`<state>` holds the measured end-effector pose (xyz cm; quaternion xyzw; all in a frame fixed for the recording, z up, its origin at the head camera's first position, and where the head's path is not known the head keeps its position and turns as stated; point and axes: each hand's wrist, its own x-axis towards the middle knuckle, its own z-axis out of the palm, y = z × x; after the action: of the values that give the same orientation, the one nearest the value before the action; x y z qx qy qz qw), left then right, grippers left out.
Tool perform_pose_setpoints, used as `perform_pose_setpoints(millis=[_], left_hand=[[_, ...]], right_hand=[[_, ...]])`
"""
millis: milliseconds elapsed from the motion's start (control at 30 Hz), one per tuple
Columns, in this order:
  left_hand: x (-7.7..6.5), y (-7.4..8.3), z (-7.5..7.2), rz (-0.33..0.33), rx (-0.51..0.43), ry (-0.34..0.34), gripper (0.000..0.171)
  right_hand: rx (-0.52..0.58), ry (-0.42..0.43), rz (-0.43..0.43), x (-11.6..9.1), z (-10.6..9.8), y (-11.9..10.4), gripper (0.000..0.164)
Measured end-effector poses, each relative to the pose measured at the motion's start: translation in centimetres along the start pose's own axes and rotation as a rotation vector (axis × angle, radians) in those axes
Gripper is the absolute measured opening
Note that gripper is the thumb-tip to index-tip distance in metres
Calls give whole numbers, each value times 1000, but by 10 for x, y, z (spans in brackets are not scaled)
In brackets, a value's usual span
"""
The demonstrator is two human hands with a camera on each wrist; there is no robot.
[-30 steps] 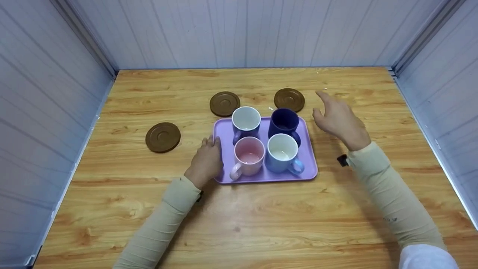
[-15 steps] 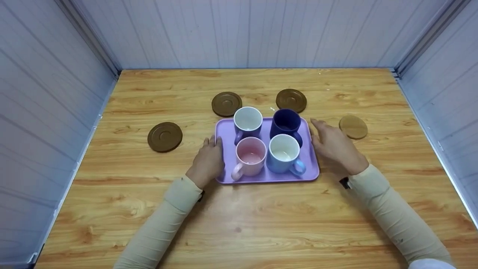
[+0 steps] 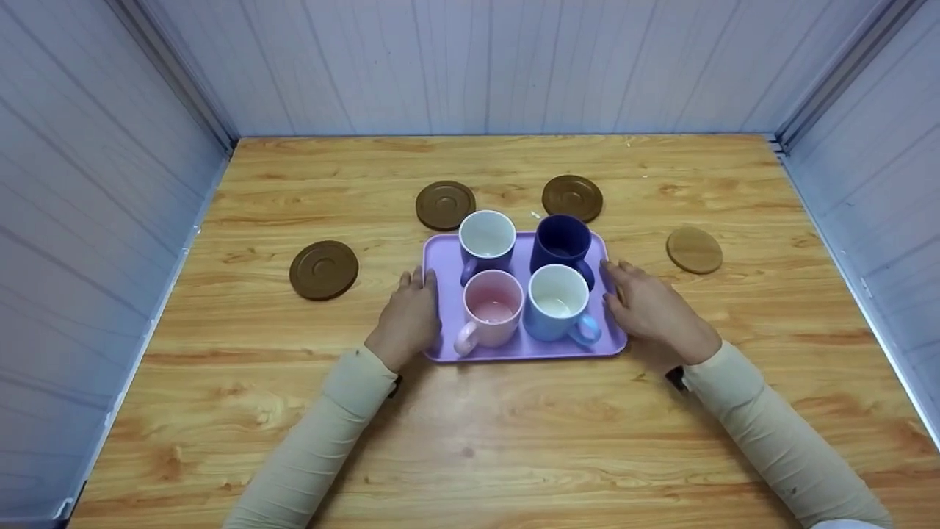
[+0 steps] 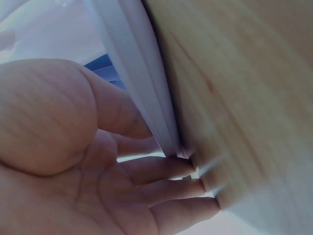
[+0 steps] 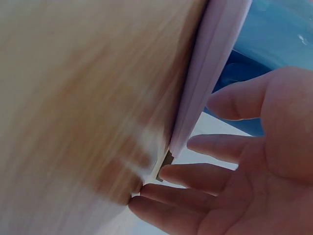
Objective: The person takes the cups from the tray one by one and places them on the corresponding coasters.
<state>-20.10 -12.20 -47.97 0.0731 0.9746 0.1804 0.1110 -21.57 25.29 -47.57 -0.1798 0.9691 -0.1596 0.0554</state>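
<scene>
A lilac tray (image 3: 445, 253) lies on the table and bears a pink mug (image 3: 490, 323), a light blue mug (image 3: 547, 323), a dark blue mug (image 3: 552, 253) and a white-lined purple mug (image 3: 487, 258). At its left edge my left hand (image 3: 406, 321) grips the rim; in the left wrist view the thumb (image 4: 117, 110) lies inside, several fingers outside by the tabletop. My right hand (image 3: 657, 312) is at the right edge, fingers fairly straight. In the right wrist view its thumb (image 5: 239, 100) reaches the rim (image 5: 208, 63) while lower fingertips meet the wood.
Brown round coasters lie around the tray: a left coaster (image 3: 324, 270), a back middle coaster (image 3: 446, 205) and a back right coaster (image 3: 572, 198). A paler tan disc (image 3: 694, 250) lies beyond my right hand. Pale panel walls (image 3: 485, 66) enclose the wooden table (image 3: 470, 448) on three sides.
My right hand has come down and leftward from beside the back right coaster to the tray's right edge, uncovering the tan disc. The left hand and tray stay put.
</scene>
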Motion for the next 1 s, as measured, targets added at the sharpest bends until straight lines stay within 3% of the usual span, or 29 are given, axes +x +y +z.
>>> perform_pose_setpoints(millis=[367,1000], left_hand=[[1,-1,1,-2,-7,-17,69],[0,0,-1,-2,-12,-14,68]], right_hand=[[0,-1,-45,-3,3,1,53],[-19,-49,-25,-4,2,-2,54]])
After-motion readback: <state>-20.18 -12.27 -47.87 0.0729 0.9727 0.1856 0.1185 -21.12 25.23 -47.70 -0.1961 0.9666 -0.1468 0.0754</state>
